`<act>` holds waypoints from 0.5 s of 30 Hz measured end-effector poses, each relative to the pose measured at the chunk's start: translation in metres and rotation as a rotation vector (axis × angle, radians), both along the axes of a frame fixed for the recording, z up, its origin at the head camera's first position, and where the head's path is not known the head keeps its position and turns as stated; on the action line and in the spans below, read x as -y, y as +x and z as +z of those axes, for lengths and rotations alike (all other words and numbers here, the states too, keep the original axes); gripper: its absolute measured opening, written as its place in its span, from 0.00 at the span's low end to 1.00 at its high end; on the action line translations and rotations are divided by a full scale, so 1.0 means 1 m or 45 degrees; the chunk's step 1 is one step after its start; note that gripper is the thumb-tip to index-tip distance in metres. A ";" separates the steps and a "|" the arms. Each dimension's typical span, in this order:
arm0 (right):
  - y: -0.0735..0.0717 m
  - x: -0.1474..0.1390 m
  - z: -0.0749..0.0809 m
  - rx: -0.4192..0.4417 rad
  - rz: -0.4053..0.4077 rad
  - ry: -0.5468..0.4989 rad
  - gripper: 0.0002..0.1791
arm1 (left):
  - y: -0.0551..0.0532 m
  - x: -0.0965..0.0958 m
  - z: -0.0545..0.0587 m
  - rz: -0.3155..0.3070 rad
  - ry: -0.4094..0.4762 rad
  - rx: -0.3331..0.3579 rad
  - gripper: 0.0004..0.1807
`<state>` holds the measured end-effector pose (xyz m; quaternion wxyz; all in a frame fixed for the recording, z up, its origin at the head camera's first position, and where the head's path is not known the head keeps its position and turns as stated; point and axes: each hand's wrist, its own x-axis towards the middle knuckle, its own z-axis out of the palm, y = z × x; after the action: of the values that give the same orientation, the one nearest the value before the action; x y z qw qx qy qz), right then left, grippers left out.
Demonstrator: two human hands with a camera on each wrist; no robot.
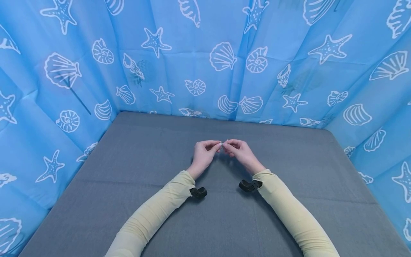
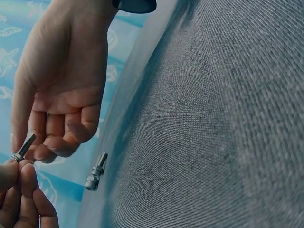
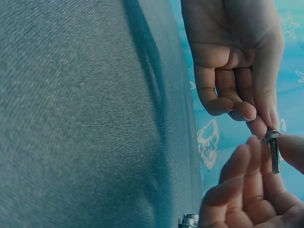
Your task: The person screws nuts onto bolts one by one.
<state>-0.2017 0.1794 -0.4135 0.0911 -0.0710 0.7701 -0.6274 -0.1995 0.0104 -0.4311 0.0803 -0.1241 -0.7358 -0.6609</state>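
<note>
My left hand [image 1: 203, 155] and right hand [image 1: 241, 153] meet fingertip to fingertip over the far middle of the table. Between them is a small metal bolt [image 3: 275, 159] with a nut or collar [image 3: 272, 135] near one end. In the right wrist view, the right thumb and forefinger pinch the collar end, while the left thumb and fingertips close round the same spot; the bare shank points toward the left palm. A second bolt [image 2: 98, 170], with a nut on it, lies on the table beyond the hands in the left wrist view.
Grey cloth covers the table [image 1: 154, 221]. A blue curtain [image 1: 192, 57] with white shells and starfish stands along its back and sides. Black wrist cameras stick out inward from both sleeves, the left camera [image 1: 198, 193] and the right camera [image 1: 250, 186].
</note>
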 end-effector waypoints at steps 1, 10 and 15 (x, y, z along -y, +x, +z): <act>0.000 0.000 0.000 0.006 -0.005 0.005 0.17 | 0.000 0.000 0.000 0.002 0.001 0.000 0.08; 0.003 0.002 0.002 -0.018 0.013 0.004 0.17 | -0.002 0.000 -0.003 0.003 0.017 0.009 0.10; 0.001 0.002 -0.002 -0.016 0.000 -0.001 0.17 | -0.003 -0.001 -0.004 0.020 0.002 -0.001 0.12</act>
<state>-0.2005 0.1771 -0.4151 0.0865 -0.0750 0.7703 -0.6273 -0.2027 0.0113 -0.4352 0.0858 -0.1186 -0.7363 -0.6606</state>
